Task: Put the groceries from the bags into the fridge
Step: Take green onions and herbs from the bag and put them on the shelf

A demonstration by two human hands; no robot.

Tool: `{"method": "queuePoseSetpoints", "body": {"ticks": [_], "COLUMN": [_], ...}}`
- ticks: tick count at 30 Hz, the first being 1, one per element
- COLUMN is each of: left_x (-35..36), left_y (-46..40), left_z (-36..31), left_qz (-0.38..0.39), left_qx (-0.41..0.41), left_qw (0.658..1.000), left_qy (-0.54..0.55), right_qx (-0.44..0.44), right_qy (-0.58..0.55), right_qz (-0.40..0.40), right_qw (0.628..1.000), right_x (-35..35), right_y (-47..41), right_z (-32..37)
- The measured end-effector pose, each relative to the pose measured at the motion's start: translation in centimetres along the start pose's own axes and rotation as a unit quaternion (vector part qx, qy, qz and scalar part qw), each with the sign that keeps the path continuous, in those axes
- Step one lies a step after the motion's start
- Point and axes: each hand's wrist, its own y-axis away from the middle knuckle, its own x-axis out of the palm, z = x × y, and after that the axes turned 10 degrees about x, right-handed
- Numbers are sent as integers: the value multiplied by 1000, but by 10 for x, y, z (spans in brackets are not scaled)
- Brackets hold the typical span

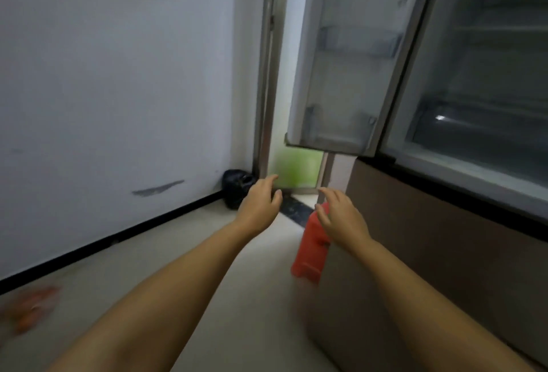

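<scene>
At near left a blurred orange bag lies on the floor by the wall. Farther along, a black bag sits in the corner beside the doorway. Your left hand is held out, fingers relaxed, gripping nothing. Your right hand is likewise loose and empty, just above a red container standing against the fridge. The fridge door stands open at far right.
</scene>
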Motion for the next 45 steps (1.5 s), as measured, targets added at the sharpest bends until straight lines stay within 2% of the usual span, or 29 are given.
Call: {"method": "queuePoseSetpoints", "body": {"ticks": [4,9,12,17,24,28,33,45], "left_x": [-9,-75,-125,-221,-371,-420,-454,-601], "left_y": [99,222,279,369,496,519,523,481], "left_z": [39,100,129,172,237,264,309,491], "left_qz": [35,29,3,-25,-53,-73,-85,-99], "left_qx": [-72,-202,-265,-320,-424,-434,-438,-483], "left_qw": [996,974,956,935,883,878,879,848], "left_qy": [-45,-103,-124,-154,-193,-190,-168,-193], "right_qx": [2,-52,-89,-134,-170,-188,-196,-281], "right_qy": [-10,-13,-20,-24,-51,-35,-8,-24], "right_qz": [90,191,218,269,353,383,383,413], "right_qw": [996,980,972,954,919,904,903,866], "right_x": [56,114,143,194,273,301,340,482], "right_y": [62,121,150,192,280,298,268,157], "right_z": [17,86,141,253,418,479,539,734]}}
